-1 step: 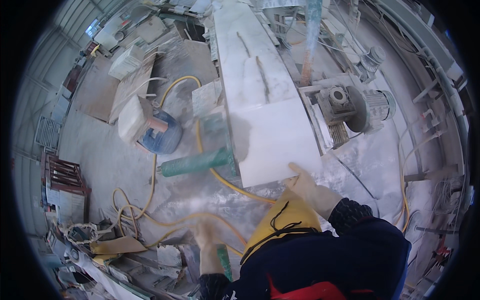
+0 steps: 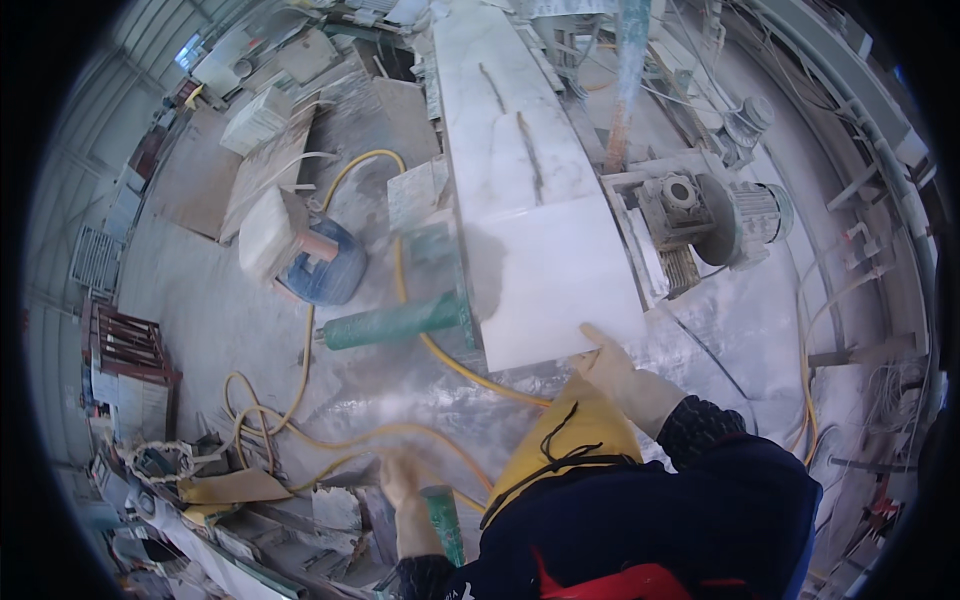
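A white stone slab (image 2: 560,285) lies at the near end of a long, narrow conveyor-like bed, with a damp grey patch on its left side. My right hand (image 2: 612,368), in a pale glove, is closed on its near edge, one finger stretched over the top face. The other fingers are partly hidden at the edge. Beyond it, touching or nearly so, lies a longer white slab (image 2: 515,130) with dark veins. My left hand (image 2: 400,478) hangs low on the left, near broken stone pieces and a green cylinder (image 2: 443,525); motion blurs its fingers.
A green roller (image 2: 390,322) juts from the bed's left side. Yellow hose (image 2: 350,432) loops across the dusty floor, past a blue drum (image 2: 335,268) with a pale block by it. A motor (image 2: 755,215) stands right of the bed. Stone scrap (image 2: 340,510) lies near left.
My left hand has shifted slightly left, uncovering more of the green cylinder. The right hand stays at the slab's edge, and the whole view has moved a little.
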Motion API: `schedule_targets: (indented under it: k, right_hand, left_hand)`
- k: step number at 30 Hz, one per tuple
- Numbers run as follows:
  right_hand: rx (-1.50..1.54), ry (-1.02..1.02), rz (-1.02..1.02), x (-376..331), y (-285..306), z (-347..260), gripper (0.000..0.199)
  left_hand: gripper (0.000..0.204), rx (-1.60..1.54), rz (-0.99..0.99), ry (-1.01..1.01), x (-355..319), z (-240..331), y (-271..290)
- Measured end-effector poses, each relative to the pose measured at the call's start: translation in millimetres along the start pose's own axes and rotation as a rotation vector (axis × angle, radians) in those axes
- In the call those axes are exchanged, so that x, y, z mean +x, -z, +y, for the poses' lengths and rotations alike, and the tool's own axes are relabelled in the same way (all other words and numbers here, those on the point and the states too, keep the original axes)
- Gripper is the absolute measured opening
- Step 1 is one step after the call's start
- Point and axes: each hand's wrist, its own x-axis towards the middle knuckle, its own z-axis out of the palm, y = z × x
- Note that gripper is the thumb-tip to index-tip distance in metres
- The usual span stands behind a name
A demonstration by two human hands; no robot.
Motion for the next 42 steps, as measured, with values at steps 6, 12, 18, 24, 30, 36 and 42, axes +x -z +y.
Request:
schedule_targets:
  k: [6, 12, 18, 24, 30, 36, 42]
  right_hand:
    - [1.25, -0.241, -0.074, 29, -6, 0, 0.042]
    - [1.515, -0.466, 0.269, 16, -5, -54, 0.048]
    - [1.455, -0.422, 0.348, 16, -9, -61, 0.052]
    - [1.351, -0.375, 0.417, 29, -8, -52, 0.056]
    - [1.219, -0.264, 0.354, 38, -5, -36, 0.059]
    - [1.033, -0.174, 0.312, 43, -1, -26, 0.06]
    - [1.22, -0.235, 0.416, 54, -1, -23, 0.057]
  left_hand:
    - [0.042, -0.015, 0.93, -0.176, -109, 12, 201]
    - [0.04, 0.749, 1.401, -0.355, -232, 4, 275]
    - [0.038, 1.455, 1.576, -0.117, -264, -32, 279]
    - [0.036, 1.591, 1.635, -0.1, -284, -56, 288]
    - [0.034, 1.695, 1.758, -0.077, -324, -83, 313]
    - [0.033, 1.861, 1.837, -0.129, -369, -102, 334]
    - [0.031, 2.031, 1.888, -0.074, -374, -107, 328]
